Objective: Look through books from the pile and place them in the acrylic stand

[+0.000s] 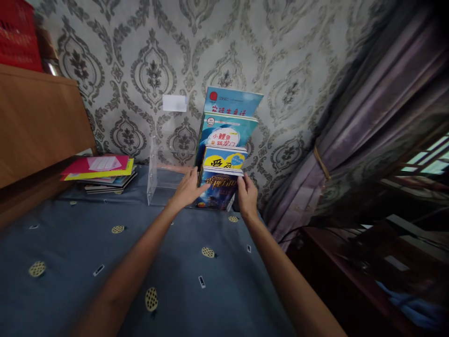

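A dark blue book [219,192] stands upright at the front of a tiered clear acrylic rack [151,180]. My left hand [189,188] lies along the book's left edge, its thumb on the front cover. On the opposite edge, my right hand [247,193] grips the book, with the fingers partly behind it. Behind it, stepping upward, stand a yellow and blue book [224,158], a teal book [233,128] and a light blue book [236,99]. The left part of the rack shows bare clear shelves, and a white label [174,103] is at its top.
A pile of books and folders [105,171], pink and yellow on top, lies on the patterned blue cloth [133,262] at left. A wooden headboard [42,121] and red basket [19,35] are beyond. At right hang a tied purple curtain [305,187] and a dark red cabinet [326,252].
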Motion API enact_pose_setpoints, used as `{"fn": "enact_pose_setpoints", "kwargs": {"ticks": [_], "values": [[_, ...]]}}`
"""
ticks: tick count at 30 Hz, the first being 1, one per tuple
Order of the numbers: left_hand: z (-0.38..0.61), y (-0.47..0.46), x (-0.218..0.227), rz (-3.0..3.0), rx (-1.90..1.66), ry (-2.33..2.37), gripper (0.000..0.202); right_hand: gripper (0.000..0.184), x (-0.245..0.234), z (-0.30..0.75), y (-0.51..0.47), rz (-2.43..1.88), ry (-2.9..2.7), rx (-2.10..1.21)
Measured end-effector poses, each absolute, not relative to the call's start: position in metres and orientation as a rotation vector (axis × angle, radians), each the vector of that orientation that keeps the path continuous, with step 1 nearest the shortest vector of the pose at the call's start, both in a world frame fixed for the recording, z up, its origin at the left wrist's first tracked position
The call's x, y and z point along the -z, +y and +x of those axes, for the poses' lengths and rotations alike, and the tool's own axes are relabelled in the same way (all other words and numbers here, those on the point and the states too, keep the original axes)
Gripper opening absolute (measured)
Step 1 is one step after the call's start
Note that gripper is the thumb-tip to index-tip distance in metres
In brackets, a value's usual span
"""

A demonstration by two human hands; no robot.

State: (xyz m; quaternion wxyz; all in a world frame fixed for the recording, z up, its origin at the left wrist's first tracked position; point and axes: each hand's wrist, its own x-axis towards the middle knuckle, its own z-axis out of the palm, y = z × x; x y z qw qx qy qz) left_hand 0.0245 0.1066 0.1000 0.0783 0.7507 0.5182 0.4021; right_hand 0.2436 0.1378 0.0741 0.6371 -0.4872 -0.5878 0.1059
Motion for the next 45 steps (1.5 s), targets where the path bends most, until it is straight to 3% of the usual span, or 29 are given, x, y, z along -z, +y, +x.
{"fn": "enact_pose_setpoints", "kwargs": {"ticks": [10, 18, 32, 38, 45], "values": [[0.032, 0.138, -0.146, 2.317, -1.473, 1.387, 0.076, 0.066, -0.134, 0.254, 0.174, -0.988, -1.65, 0.056], [0.033, 0.144, -0.147, 2.301, -1.497, 1.321, 0.069, 0.061, -0.15, 0.252, 0.18, -1.064, -1.832, 0.297], [0.024, 0.156, -0.15, 2.294, -1.491, 1.27, 0.071, 0.06, -0.149, 0.249, 0.162, -1.037, -1.79, 0.196], [0.022, 0.155, -0.16, 2.396, -1.412, 1.396, 0.058, 0.06, -0.149, 0.25, 0.162, -1.042, -1.799, 0.187], [0.027, 0.143, -0.159, 2.467, -1.465, 1.401, 0.058, 0.058, -0.15, 0.25, 0.162, -1.039, -1.803, 0.181]]}}
